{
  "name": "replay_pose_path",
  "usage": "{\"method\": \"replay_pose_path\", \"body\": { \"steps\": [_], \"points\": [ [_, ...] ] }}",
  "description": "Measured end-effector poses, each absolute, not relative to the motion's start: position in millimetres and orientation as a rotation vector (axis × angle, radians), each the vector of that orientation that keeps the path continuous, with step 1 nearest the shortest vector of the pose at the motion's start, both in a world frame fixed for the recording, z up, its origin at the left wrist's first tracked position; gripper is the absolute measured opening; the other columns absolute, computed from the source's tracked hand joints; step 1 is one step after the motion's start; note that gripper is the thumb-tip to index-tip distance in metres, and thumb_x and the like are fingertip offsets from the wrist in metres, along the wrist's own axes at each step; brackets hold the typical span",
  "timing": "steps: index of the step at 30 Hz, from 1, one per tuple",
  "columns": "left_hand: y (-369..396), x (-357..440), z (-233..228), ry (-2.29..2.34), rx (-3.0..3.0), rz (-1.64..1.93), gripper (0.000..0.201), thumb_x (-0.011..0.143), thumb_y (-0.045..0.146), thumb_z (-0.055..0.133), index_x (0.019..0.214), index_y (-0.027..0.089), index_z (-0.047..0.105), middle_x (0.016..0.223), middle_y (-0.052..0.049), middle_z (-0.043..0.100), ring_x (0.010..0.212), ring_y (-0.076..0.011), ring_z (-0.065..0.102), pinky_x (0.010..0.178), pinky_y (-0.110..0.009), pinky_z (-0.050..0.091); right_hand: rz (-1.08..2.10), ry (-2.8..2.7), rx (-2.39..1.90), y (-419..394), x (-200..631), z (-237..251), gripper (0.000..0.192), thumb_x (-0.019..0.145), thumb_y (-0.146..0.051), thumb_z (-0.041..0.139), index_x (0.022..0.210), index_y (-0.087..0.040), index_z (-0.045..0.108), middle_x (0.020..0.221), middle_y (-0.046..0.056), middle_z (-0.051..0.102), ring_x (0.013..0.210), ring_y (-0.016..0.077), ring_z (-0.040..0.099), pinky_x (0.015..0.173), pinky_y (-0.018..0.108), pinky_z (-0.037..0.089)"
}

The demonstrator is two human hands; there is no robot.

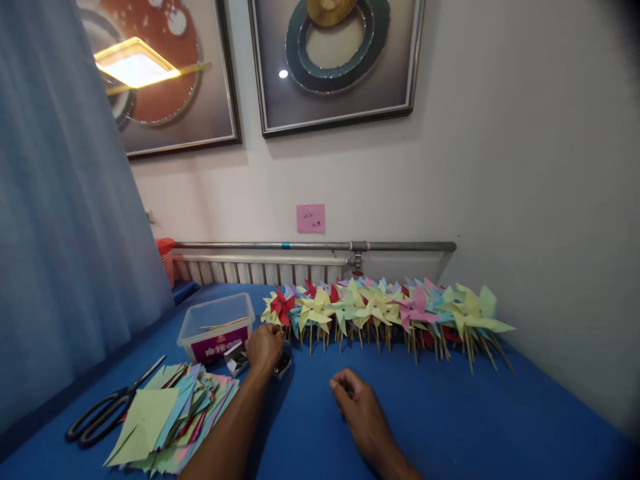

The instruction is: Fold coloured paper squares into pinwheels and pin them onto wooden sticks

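My left hand (264, 347) reaches forward, fingers curled down into a small open box of pins (235, 361) on the blue table (450, 413). I cannot tell whether it holds anything. My right hand (353, 393) rests on the table with fingers loosely curled and nothing visible in it. Behind both hands, a long row of finished paper pinwheels (385, 310) on wooden sticks lies along the wall. A stack of cut coloured paper squares (170, 413) sits to the left of my left forearm.
A clear plastic tub (216, 325) with sticks stands beside the pin box. Black scissors (107, 408) lie at the table's left edge. A blue curtain (60, 233) hangs on the left; a radiator and pipe (310, 247) run along the wall.
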State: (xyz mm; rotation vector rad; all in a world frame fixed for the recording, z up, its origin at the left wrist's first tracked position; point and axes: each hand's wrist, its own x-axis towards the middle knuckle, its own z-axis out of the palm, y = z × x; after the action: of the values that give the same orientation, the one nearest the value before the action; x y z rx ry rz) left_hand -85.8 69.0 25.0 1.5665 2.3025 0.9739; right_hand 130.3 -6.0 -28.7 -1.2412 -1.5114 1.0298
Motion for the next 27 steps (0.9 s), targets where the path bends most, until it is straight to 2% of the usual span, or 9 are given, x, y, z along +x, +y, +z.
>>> {"method": "replay_pose_path", "body": {
  "steps": [5, 12, 16, 22, 27],
  "points": [
    [69, -78, 16, 2.387, 1.69, 0.867, 0.022, 0.086, 0.031, 0.061, 0.086, 0.023, 0.081, 0.094, -0.014, 0.078, 0.1, -0.0333, 0.067, 0.086, -0.04, 0.041, 1.047, -1.514, -1.245, -9, 128, -23, 0.026, 0.084, -0.047, 0.055, 0.074, -0.024, 0.057, 0.056, -0.006, 0.043, 0.052, 0.0141, 0.042, 0.052, 0.026, 0.031],
    [73, -68, 17, 2.413, 1.759, 0.733, 0.024, 0.086, 0.034, 0.062, 0.091, 0.019, 0.081, 0.102, -0.018, 0.077, 0.11, -0.0377, 0.064, 0.093, -0.047, 0.04, 1.048, -1.522, -1.251, -8, 128, -21, 0.024, 0.084, -0.045, 0.055, 0.073, -0.024, 0.056, 0.058, -0.006, 0.045, 0.055, 0.0139, 0.042, 0.053, 0.026, 0.033],
    [75, -81, 19, 2.323, 1.731, 0.635, 0.025, 0.089, 0.036, 0.06, 0.091, 0.019, 0.078, 0.102, -0.017, 0.077, 0.106, -0.0336, 0.067, 0.09, -0.042, 0.044, 1.044, -1.556, -1.294, -7, 128, -25, 0.024, 0.086, -0.045, 0.051, 0.076, -0.023, 0.056, 0.059, -0.006, 0.044, 0.054, 0.0136, 0.042, 0.053, 0.025, 0.032],
    [70, -102, 16, 2.155, 1.734, 0.609, 0.017, 0.088, 0.026, 0.06, 0.093, 0.02, 0.076, 0.097, -0.009, 0.078, 0.093, -0.0225, 0.071, 0.075, -0.028, 0.046, 1.038, -1.593, -1.306, -7, 130, -26, 0.025, 0.088, -0.045, 0.05, 0.077, -0.023, 0.056, 0.06, -0.006, 0.043, 0.056, 0.0138, 0.043, 0.054, 0.026, 0.032],
    [68, -98, 14, 2.156, 1.749, 0.616, 0.017, 0.087, 0.025, 0.062, 0.094, 0.018, 0.075, 0.101, -0.012, 0.078, 0.099, -0.0253, 0.069, 0.077, -0.03, 0.046, 1.042, -1.587, -1.306, -8, 129, -25, 0.024, 0.087, -0.045, 0.05, 0.078, -0.023, 0.056, 0.061, -0.006, 0.044, 0.056, 0.0141, 0.043, 0.055, 0.026, 0.033]
  ]
}}
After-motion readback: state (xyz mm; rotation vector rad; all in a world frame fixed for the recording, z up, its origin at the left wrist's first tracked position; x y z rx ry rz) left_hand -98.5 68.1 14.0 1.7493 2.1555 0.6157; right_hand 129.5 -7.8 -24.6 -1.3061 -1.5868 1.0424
